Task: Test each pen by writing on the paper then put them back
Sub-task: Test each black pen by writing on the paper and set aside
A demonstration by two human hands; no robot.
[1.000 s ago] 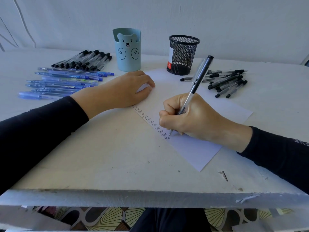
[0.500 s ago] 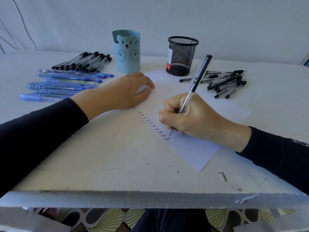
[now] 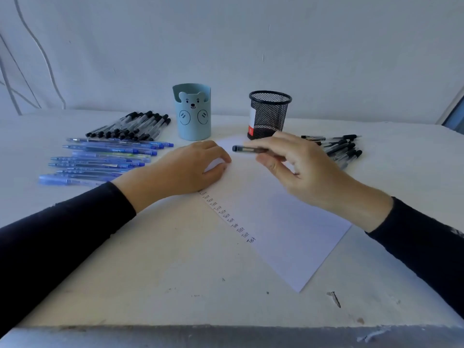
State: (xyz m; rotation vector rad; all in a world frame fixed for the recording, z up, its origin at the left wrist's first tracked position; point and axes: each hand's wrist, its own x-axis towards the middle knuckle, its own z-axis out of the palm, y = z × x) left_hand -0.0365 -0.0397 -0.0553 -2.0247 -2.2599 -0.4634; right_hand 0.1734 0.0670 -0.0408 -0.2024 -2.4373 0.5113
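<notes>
White wall (image 3: 251, 46) behind, white worktop (image 3: 150, 259) in front of it, its surface scuffed and its near edge chipped.

Paper (image 3: 288, 234): one sheet, lying askew at the centre of the worktop, one corner toward the near edge. A column of "Test" entries (image 3: 227, 217) runs down its left margin.

Left hand (image 3: 185, 169): palm down on the far left part of the sheet, fingers relaxed and slightly bent, tips on the paper, gripping nothing.

Right hand (image 3: 306, 169): raised above the far end of the sheet. Thumb and fingers pinch a black pen (image 3: 247, 149), held level, clear of the paper, its free end pointing toward the left hand. Both arms are in dark sleeves.

Containers, both upright near the far edge:
- Blue bear cup (image 3: 192, 114), left of centre. Its inside is not visible from this angle.
- Black mesh cup (image 3: 270, 114), just beyond the right hand. A white and red label shows through the mesh; contents cannot be made out.

Loose stock on the worktop:
- Black-capped pens (image 3: 130, 124), a fanned bundle left of the bear cup.
- Blue pens (image 3: 105, 156), laid roughly parallel just nearer, along the left side.
- More black pens (image 3: 341, 149), a heap at the right side, partly hidden by the right hand.

Small dark nail (image 3: 335, 298) near the near right edge.
</notes>
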